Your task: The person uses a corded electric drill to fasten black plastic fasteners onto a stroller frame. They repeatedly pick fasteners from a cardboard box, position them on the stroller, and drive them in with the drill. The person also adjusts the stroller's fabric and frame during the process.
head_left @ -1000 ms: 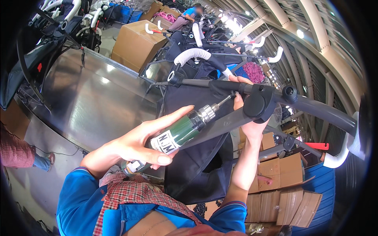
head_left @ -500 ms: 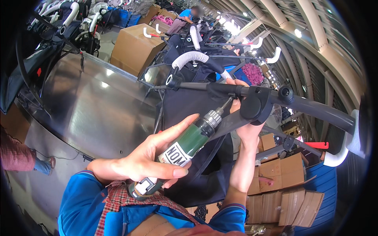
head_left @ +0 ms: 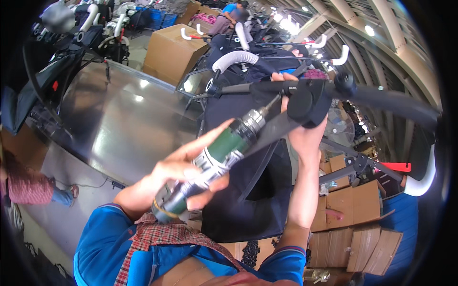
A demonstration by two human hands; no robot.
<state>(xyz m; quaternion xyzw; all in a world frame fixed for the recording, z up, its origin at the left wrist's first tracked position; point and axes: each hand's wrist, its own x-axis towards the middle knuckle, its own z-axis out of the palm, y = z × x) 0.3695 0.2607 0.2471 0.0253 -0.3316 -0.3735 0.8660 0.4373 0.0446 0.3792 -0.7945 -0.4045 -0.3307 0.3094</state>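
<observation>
Green screwdriver [head_left: 226,144], clamped in the left hand [head_left: 174,170], slants up right of the bench [head_left: 124,124], angling its bit toward the dark frame tube [head_left: 238,88]. The right hand [head_left: 305,138] wraps the tube, likely steadying it. Beyond the bench's far edge stands a cardboard box [head_left: 171,52].

Blue short-sleeved shirt [head_left: 101,240]; sleeve hems [head_left: 292,248] trimmed red; red checked cloth [head_left: 164,237] across chest.

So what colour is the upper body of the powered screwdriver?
The powered screwdriver is mainly dark green there, best seen in the head view.
</observation>
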